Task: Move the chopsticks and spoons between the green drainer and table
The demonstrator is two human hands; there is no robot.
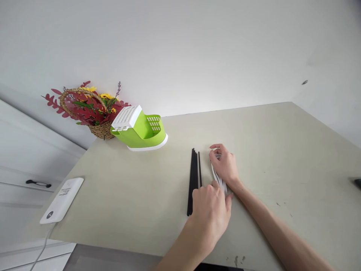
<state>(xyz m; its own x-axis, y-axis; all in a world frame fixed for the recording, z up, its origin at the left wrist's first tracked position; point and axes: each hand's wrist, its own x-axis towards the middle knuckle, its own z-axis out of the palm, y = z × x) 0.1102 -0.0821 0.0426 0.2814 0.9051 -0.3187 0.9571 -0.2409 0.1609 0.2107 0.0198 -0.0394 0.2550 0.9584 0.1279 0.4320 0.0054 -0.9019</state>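
Observation:
Several slim white utensils that look like spoons (222, 185) lie side by side on the table under both hands. My right hand (225, 162) curls its fingers around their far, rounded ends. Closer to me, my left hand (211, 207) is closed at the near ends, knuckles up, hiding much of them. Just left of the white utensils, a bundle of black chopsticks (193, 177) lies lengthwise, one slightly apart on its right. My left hand partly covers their near ends.
A green and white utensil holder (135, 136) stands at the back left, before a wicker basket (100, 131) of red and yellow flowers. A white power strip (63, 199) with a cable lies near the table's left edge. A wall closes off the back.

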